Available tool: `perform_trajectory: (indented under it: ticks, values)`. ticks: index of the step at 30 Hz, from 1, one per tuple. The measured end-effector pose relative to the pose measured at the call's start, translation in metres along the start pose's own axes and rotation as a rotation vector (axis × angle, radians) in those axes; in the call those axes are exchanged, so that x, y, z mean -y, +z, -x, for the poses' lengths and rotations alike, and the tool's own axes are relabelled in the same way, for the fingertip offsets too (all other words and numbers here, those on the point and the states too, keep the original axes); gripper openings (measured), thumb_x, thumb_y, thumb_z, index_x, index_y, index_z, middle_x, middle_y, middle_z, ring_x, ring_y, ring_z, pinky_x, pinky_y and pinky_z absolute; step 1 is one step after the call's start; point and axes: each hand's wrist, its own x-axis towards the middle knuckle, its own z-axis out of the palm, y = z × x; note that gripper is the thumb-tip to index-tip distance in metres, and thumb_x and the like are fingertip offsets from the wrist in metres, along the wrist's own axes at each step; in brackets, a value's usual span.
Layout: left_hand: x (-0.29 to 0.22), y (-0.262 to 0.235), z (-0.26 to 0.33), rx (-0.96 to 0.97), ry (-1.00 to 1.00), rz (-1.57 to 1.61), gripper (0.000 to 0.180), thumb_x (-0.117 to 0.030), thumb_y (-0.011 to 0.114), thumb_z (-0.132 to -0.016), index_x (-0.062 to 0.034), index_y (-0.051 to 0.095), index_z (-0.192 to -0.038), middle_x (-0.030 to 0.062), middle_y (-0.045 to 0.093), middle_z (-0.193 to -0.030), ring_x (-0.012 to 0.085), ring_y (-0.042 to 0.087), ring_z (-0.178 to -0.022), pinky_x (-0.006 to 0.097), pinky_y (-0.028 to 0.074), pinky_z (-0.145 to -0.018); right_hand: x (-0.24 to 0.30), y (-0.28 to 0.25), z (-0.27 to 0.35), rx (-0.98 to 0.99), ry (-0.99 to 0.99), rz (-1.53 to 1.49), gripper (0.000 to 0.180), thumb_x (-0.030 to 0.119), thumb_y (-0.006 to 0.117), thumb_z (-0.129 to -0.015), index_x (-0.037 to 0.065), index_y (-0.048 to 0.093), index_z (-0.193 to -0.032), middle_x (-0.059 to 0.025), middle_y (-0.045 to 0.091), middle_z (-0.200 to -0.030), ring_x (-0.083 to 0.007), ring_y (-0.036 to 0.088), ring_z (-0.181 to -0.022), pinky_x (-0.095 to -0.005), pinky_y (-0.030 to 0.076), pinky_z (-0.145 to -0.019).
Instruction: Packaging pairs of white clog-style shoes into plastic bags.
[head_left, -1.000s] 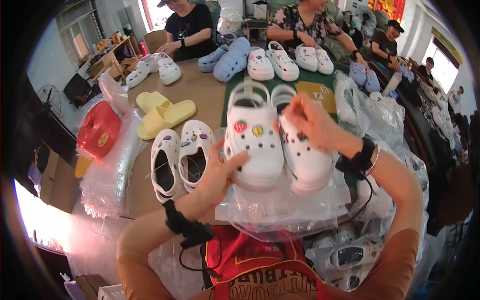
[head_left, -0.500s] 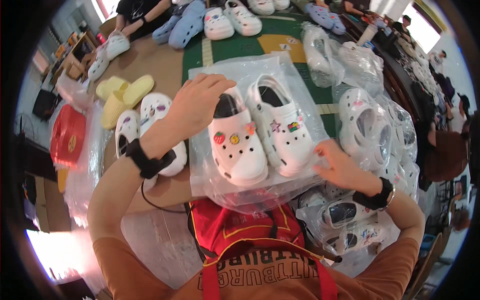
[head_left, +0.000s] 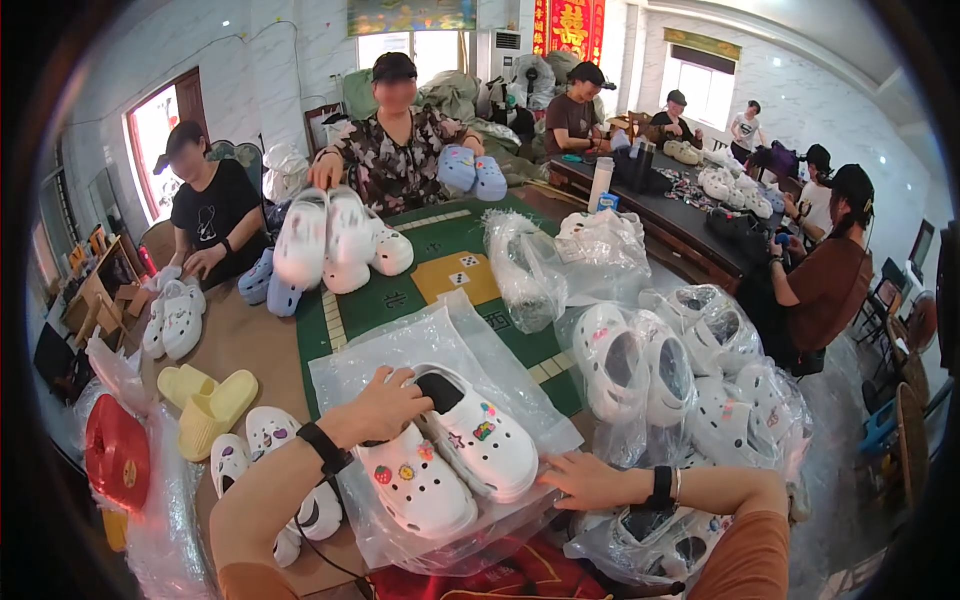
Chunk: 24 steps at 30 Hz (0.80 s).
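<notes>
A pair of white clogs with colourful charms lies side by side on a clear plastic bag (head_left: 345, 380) in front of me. My left hand (head_left: 382, 408) curls over the heel end of the left clog (head_left: 425, 490), its thumb hidden. Beside it is the right clog (head_left: 488, 450), its dark insole showing at the heel. My right hand (head_left: 595, 480) rests near that clog's toe at the bag's edge, fingers stretched out and apart, holding nothing.
Bagged white clogs (head_left: 615, 370) crowd the right side. Yellow slides (head_left: 215, 405), more charmed clogs (head_left: 268, 432) and a red package (head_left: 117, 447) stand left. Across the green table mat (head_left: 400, 250), a person's hand (head_left: 325, 170) holds white clogs (head_left: 300, 245); another person sits left.
The view has tipped upward, bringing in the co-workers and far tables. My right hand has come closer to the right clog's toe. My left hand stays at the left clog's heel.
</notes>
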Motion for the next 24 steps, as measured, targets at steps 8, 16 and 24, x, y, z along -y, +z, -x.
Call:
perform_trajectory:
  ticks: [8,16,24]
  values:
    - [-0.008,-0.002,0.047,-0.290,0.128,-0.091,0.018,-0.013,0.061,-0.065,-0.0155,0.061,-0.083,0.0022,0.053,-0.082,0.0210,0.048,-0.089,0.035,0.039,-0.076,-0.005,-0.009,-0.006,-0.018,-0.024,-0.023,0.048,0.030,0.064,-0.072,0.013,0.048,-0.113,-0.0136,0.043,-0.121,-0.0343,0.048,-0.102,-0.0439,0.042,-0.080]
    - [-0.003,-0.018,0.129,-0.626,-0.296,0.174,0.035,0.000,0.059,-0.059,-0.0053,0.058,-0.093,0.0101,0.055,-0.092,0.0316,0.050,-0.091,0.039,0.042,-0.080,0.001,-0.017,-0.008,0.014,-0.065,-0.110,0.044,0.033,0.061,-0.076,0.011,0.051,-0.112,-0.0142,0.045,-0.121,-0.0359,0.047,-0.105,-0.0426,0.041,-0.085]
    - [0.111,0.022,0.276,-1.024,-0.757,1.163,0.039,-0.025,0.055,-0.085,-0.0062,0.050,-0.119,0.0087,0.056,-0.110,0.0206,0.053,-0.100,0.033,0.045,-0.084,0.013,-0.024,-0.032,0.019,-0.029,-0.187,0.028,0.020,0.061,-0.075,0.010,0.057,-0.101,-0.0104,0.049,-0.111,-0.0318,0.049,-0.099,-0.0397,0.042,-0.082]
